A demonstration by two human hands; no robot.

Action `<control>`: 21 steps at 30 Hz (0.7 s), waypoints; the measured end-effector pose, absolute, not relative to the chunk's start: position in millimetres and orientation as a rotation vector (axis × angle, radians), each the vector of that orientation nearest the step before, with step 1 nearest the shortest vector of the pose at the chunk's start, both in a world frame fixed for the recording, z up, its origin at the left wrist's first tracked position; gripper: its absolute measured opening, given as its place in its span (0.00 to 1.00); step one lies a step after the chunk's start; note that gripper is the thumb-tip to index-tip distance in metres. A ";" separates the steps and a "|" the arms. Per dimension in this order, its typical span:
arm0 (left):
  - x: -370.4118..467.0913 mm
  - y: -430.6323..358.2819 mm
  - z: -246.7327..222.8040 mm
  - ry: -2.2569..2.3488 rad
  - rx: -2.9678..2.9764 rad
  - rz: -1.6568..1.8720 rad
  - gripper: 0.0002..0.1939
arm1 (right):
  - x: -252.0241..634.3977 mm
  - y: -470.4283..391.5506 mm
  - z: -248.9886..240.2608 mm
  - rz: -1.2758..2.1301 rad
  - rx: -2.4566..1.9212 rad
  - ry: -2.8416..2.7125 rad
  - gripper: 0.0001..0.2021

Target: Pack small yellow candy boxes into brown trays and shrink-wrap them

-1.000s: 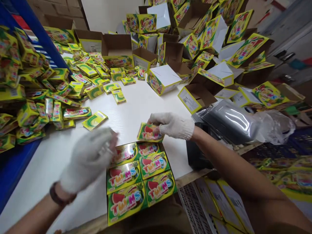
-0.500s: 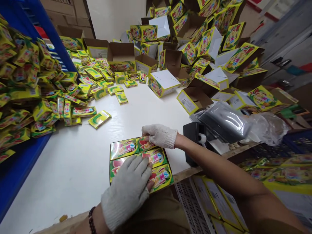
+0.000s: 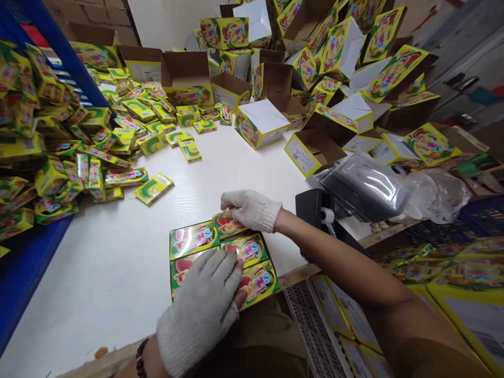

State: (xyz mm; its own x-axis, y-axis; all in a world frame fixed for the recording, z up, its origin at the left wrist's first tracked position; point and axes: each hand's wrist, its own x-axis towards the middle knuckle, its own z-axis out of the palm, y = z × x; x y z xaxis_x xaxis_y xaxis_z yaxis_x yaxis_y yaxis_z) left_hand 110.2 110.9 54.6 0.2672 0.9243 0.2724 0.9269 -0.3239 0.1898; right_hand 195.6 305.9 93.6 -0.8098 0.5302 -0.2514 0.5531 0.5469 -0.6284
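Observation:
Several small yellow-and-green printed boxes marked TWINS (image 3: 195,239) lie face up, side by side in a block with a thin dark rim, at the table's front edge. My left hand (image 3: 205,304), in a grey-white knitted glove with bare fingertips showing, rests flat across the lower left boxes, fingers stretched out. It hides part of them. At the block's top right corner, my right hand (image 3: 252,209), gloved too, has its fingers curled on a small printed box (image 3: 227,226) that sits slightly askew. The hand covers that box's right end.
A heap of loose small boxes (image 3: 134,131) spreads over the left and back of the white table (image 3: 110,262). Larger display cartons (image 3: 262,123) are piled behind. On the right are a black tape dispenser (image 3: 311,215) and a plastic-wrapped bundle (image 3: 366,186). A blue crate frame (image 3: 65,63) stands left.
The view has shifted slightly, so the table's contents appear a little farther left and higher. Both hands keep nearly the same places on the block of boxes.

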 end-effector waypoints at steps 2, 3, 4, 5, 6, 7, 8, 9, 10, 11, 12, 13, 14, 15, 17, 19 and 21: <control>110.5 111.3 54.0 -1.823 -2.499 -0.525 0.15 | 202.5 301.0 82.1 -1.218 1.015 2.768 0.04; 110.5 111.5 53.6 -1.821 -2.502 -0.520 0.15 | 206.1 298.0 75.8 -1.200 1.020 2.827 0.04; 110.3 111.6 53.0 -1.821 -2.504 -0.516 0.15 | 209.6 295.2 69.7 -1.140 1.016 2.902 0.04; 110.0 111.7 52.5 -1.824 -2.505 -0.515 0.15 | 212.8 292.8 64.3 -1.045 1.006 2.978 0.04; 109.6 111.8 52.0 -1.829 -2.504 -0.515 0.15 | 215.6 291.1 60.1 -0.927 0.991 3.044 0.03; 109.2 111.6 51.6 -1.835 -2.505 -0.519 0.15 | 218.1 290.0 57.3 -0.801 0.970 3.090 0.03; 108.7 111.4 51.4 -1.843 -2.505 -0.522 0.15 | 220.4 289.4 56.3 -0.673 0.945 3.119 0.03; 108.4 111.1 51.5 -1.848 -2.507 -0.523 0.15 | 222.6 289.3 56.9 -0.544 0.917 3.133 0.04; 108.1 110.6 51.9 -1.848 -2.512 -0.521 0.15 | 224.5 289.4 59.1 -0.416 0.881 3.136 0.05; 107.9 110.2 52.7 -1.847 -2.519 -0.521 0.15 | 226.0 289.5 62.5 -0.298 0.842 3.125 0.07; 107.8 109.9 53.9 -1.847 -2.530 -0.524 0.15 | 227.1 289.5 66.6 -0.202 0.804 3.096 0.08; 107.4 109.7 55.6 -1.848 -2.549 -0.536 0.15 | 227.5 289.2 71.0 -0.137 0.764 3.055 0.09; 106.6 109.9 57.7 -1.852 -2.574 -0.563 0.14 | 227.3 288.6 75.1 -0.100 0.723 3.004 0.10; 105.0 110.5 60.0 -1.857 -2.600 -0.611 0.13 | 226.4 287.8 78.7 -0.083 0.683 2.950 0.10; 97.6 114.0 64.7 -1.864 -2.632 -0.752 0.12 | 224.0 285.8 83.5 -0.066 0.629 2.860 0.10; 82.4 122.1 68.1 -1.865 -2.607 -0.881 0.13 | 222.4 283.8 85.9 -0.039 0.613 2.822 0.10; 57.9 136.4 68.9 -1.945 -2.469 -0.939 0.13 | 222.9 281.9 87.3 -0.005 0.630 2.823 0.10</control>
State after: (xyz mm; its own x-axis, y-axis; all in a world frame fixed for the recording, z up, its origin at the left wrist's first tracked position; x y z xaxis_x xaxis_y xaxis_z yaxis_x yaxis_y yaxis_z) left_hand 57.9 136.4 68.9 0.1369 0.9278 0.3469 0.8488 -0.2905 0.4419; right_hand 222.9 281.9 87.3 -0.8758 0.4179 -0.2416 0.4188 0.9067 0.0503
